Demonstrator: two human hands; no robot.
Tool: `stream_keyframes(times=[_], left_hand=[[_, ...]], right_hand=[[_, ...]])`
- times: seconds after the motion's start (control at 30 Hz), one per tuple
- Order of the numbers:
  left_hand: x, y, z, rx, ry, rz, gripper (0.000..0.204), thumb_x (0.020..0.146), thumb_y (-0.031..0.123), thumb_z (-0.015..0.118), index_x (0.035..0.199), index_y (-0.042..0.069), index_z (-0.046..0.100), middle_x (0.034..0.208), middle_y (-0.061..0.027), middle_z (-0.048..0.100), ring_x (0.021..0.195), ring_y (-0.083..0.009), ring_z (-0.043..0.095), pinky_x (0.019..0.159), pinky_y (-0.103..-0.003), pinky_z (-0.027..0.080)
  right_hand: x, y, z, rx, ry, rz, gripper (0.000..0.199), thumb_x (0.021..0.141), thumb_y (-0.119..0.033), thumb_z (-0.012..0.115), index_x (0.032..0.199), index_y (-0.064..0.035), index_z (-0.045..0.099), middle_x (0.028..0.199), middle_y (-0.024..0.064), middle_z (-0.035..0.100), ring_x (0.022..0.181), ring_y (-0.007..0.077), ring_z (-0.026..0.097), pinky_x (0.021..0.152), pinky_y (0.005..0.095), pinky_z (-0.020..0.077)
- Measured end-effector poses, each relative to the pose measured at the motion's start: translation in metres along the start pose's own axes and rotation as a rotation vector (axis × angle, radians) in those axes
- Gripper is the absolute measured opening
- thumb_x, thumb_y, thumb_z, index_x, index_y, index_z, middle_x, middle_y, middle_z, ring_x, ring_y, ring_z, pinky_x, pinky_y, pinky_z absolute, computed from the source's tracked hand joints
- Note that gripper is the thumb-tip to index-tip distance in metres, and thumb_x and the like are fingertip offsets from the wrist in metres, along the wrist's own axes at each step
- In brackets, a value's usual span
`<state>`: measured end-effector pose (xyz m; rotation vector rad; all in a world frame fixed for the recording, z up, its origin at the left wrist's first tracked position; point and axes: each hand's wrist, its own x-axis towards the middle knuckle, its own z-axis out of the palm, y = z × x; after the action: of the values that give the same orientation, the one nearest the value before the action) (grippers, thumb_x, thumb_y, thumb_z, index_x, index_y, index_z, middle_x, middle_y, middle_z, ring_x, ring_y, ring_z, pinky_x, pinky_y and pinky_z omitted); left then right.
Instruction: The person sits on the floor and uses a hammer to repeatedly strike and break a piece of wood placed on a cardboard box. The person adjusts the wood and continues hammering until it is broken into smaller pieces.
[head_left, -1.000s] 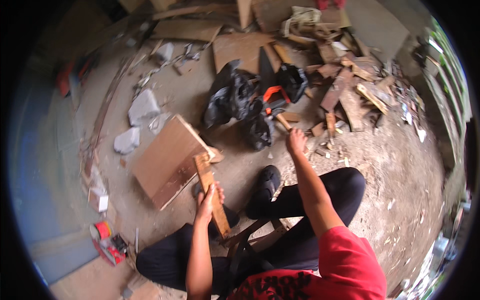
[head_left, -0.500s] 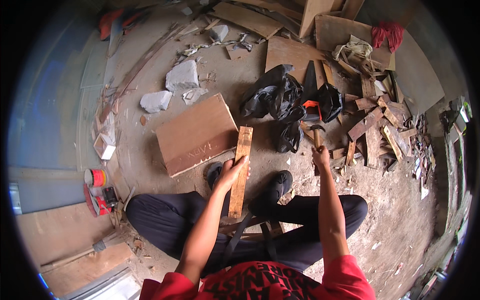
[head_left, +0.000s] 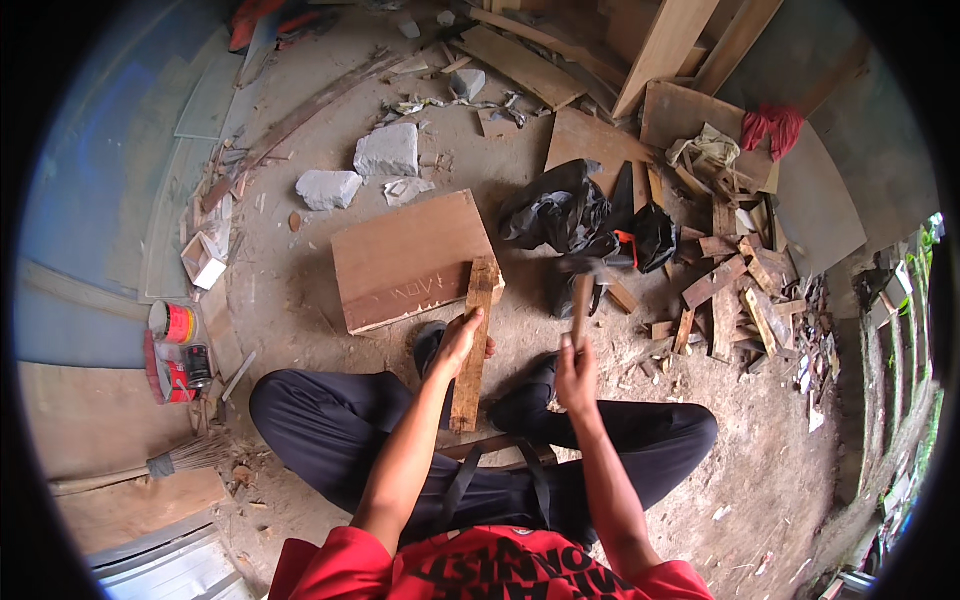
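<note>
My left hand [head_left: 461, 342] is wrapped round a worn wooden strip [head_left: 470, 386], which stands lengthwise before me between my knees. The strip's far end overlaps the near right corner of a brown wooden panel [head_left: 410, 255] in the view. In my right hand [head_left: 577, 376] is a hammer [head_left: 581, 305], gripped by its wooden handle, with its head raised and blurred by motion. The hammer is to the right of the strip and apart from it. Behind the hammer head lie black plastic bags [head_left: 560, 215].
A heap of wood offcuts [head_left: 735, 290] lies on the right. Pale stone blocks [head_left: 388, 152] sit beyond the panel. Cans [head_left: 178, 323] stand at the left by a glass sheet [head_left: 80, 200]. An orange-handled saw [head_left: 627, 240] rests among the bags.
My right hand has brought the hammer left, closer to the strip. My left hand still grips the strip, shifted slightly left. The view has turned a little.
</note>
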<state>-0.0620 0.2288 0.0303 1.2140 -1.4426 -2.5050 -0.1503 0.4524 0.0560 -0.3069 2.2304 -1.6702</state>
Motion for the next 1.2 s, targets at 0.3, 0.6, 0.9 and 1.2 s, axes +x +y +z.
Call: stream_keyframes(times=[0.3,0.6,0.9,1.2], left_hand=[[0.012,0.000,0.004,0.154,-0.020,0.033,0.048,0.098,0.048,0.059,0.111,0.002,0.059,0.068,-0.0092,0.062,0.052,-0.0179,0.062,0.049,-0.032,0.054],[-0.003,-0.003,-0.003,0.214,-0.118,0.295,0.056,0.100,0.057,0.051,0.110,0.003,0.064,0.073,-0.0049,0.064,0.063,-0.0139,0.064,0.063,-0.030,0.054],[-0.071,0.104,0.001,0.281,-0.167,0.815,0.056,0.099,0.056,0.054,0.118,0.004,0.057,0.091,0.0010,0.055,0.080,-0.0092,0.049,0.072,-0.026,0.042],[-0.108,0.212,-0.052,0.936,0.061,1.139,0.064,0.084,0.050,0.075,0.114,-0.006,0.064,0.104,-0.0201,0.069,0.093,-0.0305,0.068,0.085,-0.039,0.054]], right_hand=[[-0.011,-0.053,0.033,-0.344,-0.097,-0.099,0.033,0.101,-0.034,0.059,0.104,-0.0020,0.057,0.064,0.0123,0.055,0.054,0.0192,0.051,0.051,0.0373,0.0392],[0.003,-0.042,0.024,0.140,-0.097,0.082,0.043,0.109,-0.042,0.039,0.108,-0.0026,0.056,0.063,-0.0025,0.044,0.045,0.0060,0.040,0.041,0.0231,0.0326],[-0.041,-0.173,-0.013,0.464,-0.219,0.005,0.025,0.103,-0.014,0.056,0.125,-0.0051,0.048,0.073,-0.0029,0.048,0.052,0.0024,0.041,0.043,0.0199,0.0324],[-0.032,-0.212,-0.079,-0.544,-0.346,-0.308,0.032,0.094,-0.020,0.069,0.118,-0.0008,0.059,0.083,0.0254,0.069,0.078,0.0382,0.071,0.066,0.0421,0.0527]])
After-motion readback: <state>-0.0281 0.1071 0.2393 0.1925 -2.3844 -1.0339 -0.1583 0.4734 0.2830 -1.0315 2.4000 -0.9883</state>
